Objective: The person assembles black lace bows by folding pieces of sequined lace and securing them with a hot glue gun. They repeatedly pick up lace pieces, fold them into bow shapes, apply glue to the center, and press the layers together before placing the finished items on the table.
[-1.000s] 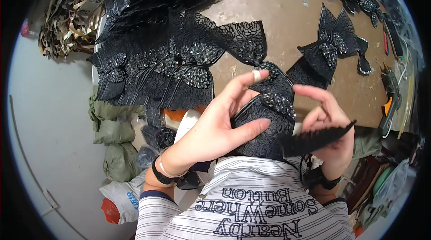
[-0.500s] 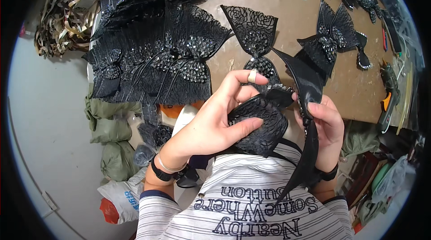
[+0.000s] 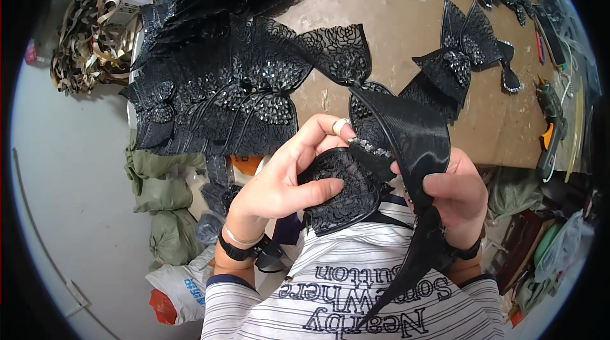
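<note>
A black lace bow piece (image 3: 346,190) lies in my left hand (image 3: 270,184), the thumb pressing on its lace face and the ringed index finger curled behind. Clear stones edge the dark part beside that finger. In my right hand (image 3: 460,194) is a black bow with smooth, sheer fabric (image 3: 416,133), pinched at its narrow middle under my thumb. One wing of it rises over the table edge; the other hangs down across my striped shirt. Just beyond lies a beaded lace bow (image 3: 337,51), its lower half partly covered by the raised wing.
Overlapping beaded lace bows (image 3: 235,86) fill the table's left side. More bows (image 3: 460,57) lie right, near a glue gun (image 3: 549,124) with an orange trigger. Black beaded pieces line the far edge. Ribbons (image 3: 92,47) hang at far left; green bags (image 3: 171,238) sit below.
My right hand has turned its bow so the upper wing shows broad side up. Both held pieces have come slightly nearer. The beaded bow beyond has shifted left and tilted against the row.
</note>
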